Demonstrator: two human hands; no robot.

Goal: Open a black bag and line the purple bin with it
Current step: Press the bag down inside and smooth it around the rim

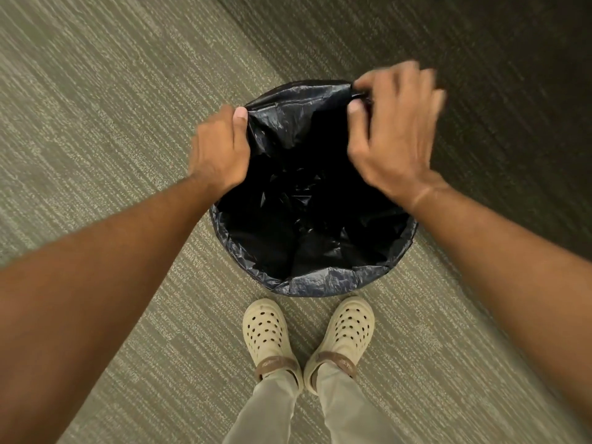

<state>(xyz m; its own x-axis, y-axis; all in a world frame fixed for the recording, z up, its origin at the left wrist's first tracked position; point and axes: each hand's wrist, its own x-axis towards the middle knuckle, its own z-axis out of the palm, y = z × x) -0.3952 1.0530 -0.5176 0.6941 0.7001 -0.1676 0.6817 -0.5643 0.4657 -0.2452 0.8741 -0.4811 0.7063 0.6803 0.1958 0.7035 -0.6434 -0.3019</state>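
A black bag [307, 219] hangs open inside a round bin on the carpet just ahead of my feet. Its edge is folded outward over the near rim and the sides, and it covers the bin so that none of the purple shows. My left hand [219, 149] grips the bag's edge at the far left of the rim, thumb on the inside. My right hand [390, 136] pinches the bag's edge at the far right of the rim and is blurred by motion.
Grey-green striped carpet [112, 123] surrounds the bin, with a darker strip of carpet [496, 91] to the far right. My feet in cream perforated clogs [266, 334] stand just behind the bin's near rim.
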